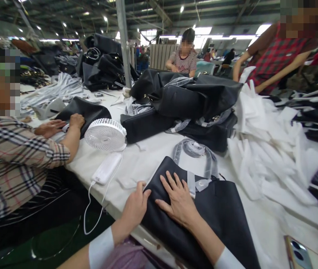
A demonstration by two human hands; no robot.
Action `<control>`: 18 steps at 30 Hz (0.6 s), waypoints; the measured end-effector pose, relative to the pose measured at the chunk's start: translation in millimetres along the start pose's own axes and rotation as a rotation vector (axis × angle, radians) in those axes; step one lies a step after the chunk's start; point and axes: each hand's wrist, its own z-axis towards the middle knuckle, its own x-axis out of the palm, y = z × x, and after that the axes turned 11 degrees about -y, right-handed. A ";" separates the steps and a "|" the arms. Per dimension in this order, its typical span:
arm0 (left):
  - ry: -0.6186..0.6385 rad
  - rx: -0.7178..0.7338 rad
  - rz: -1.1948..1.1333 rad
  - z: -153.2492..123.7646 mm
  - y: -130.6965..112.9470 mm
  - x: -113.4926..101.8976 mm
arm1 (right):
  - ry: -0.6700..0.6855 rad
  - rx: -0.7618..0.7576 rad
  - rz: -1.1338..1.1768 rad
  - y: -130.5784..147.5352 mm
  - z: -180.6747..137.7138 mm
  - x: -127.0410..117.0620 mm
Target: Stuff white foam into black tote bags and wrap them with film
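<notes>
The bag [220, 213], black and flat, lies at the near edge of the table [153, 157], straight in front of the person. The right hand [180, 201] rests flat on its left part, fingers spread apart and holding nothing. The left hand [135, 209] is clamped on the bag's left edge, thumb on top and fingers curled down beside it. A pale wrapped tab [200, 183] sits on the bag just past the right hand's fingertips.

The table is covered in white and runs far back through a big hall with a grey pillar [122, 37] and ceiling lights [202, 30].

At 12 o'clock from the bag, just beyond it, lies a coiled strap [195, 149] in clear wrap, and behind that a heap of black bags [189, 101]. At 10 o'clock stands a white fan [105, 134], with a power bank [107, 168] near it and a cable [92, 209] hanging over the table edge. At 2 o'clock white pouches [268, 149] are piled loosely. At 4 o'clock a phone [304, 256] lies face down.

At 9 o'clock a co-worker [13, 160] in a check shirt has both hands on another black bag [87, 110]. Two more people work at the far side: one in stripes [185, 59] at 12, one in red check [276, 56] at 1.
</notes>
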 end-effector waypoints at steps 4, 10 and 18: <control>-0.103 0.322 0.151 11.5 -20.5 -18.7 | 0.017 0.002 0.038 -2.0 -0.3 0.6; 0.086 0.730 0.243 27.5 -33.7 -0.4 | 0.030 0.004 0.091 1.7 -5.2 -1.2; 0.027 0.697 0.257 29.2 -9.4 27.6 | -0.133 -0.050 0.264 -7.5 -11.9 1.3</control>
